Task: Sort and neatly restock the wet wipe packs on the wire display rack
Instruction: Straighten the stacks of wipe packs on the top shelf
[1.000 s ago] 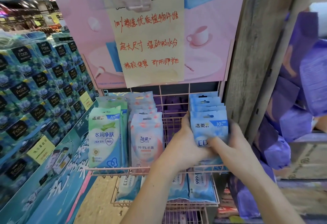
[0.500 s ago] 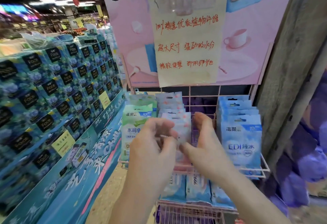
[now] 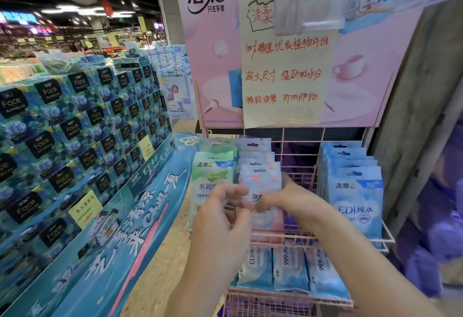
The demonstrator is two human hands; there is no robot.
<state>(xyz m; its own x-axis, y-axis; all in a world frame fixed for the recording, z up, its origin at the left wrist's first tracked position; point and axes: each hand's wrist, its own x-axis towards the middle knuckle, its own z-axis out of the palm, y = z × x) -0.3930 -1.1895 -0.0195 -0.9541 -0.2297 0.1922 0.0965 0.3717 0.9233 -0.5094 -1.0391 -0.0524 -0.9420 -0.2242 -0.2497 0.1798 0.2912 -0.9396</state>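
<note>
Pink wipe pack [image 3: 260, 181] held between left hand [image 3: 223, 219] and right hand [image 3: 293, 204].

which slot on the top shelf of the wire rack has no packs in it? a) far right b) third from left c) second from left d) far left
B: the slot between the pink packs and the blue packs shows only bare wire; green packs fill the far left.
</note>
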